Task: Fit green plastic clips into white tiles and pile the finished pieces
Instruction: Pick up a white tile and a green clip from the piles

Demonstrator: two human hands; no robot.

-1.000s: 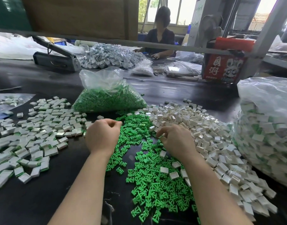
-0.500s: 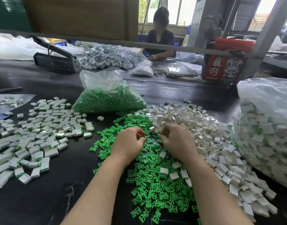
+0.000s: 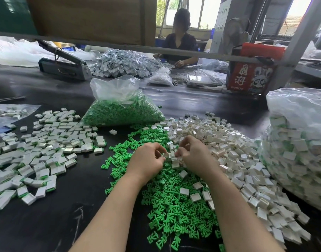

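Observation:
Loose green clips (image 3: 174,206) lie scattered in front of me on the dark table. White tiles (image 3: 228,151) form a heap to their right. My left hand (image 3: 147,159) and my right hand (image 3: 194,155) meet above the clips, fingers curled. Both pinch white tiles (image 3: 172,155) between them; whether a clip is held there is hidden. Finished tiles with green edges (image 3: 38,151) are spread out on the left.
A clear bag of green clips (image 3: 119,110) stands behind the hands. A large bag of finished pieces (image 3: 297,151) fills the right side. A red box (image 3: 247,77), a grey device (image 3: 63,66) and a seated person (image 3: 179,44) are at the far side.
My left hand has moved right from the edge of the finished pile to meet the right hand. The right hand has lifted slightly with a tile.

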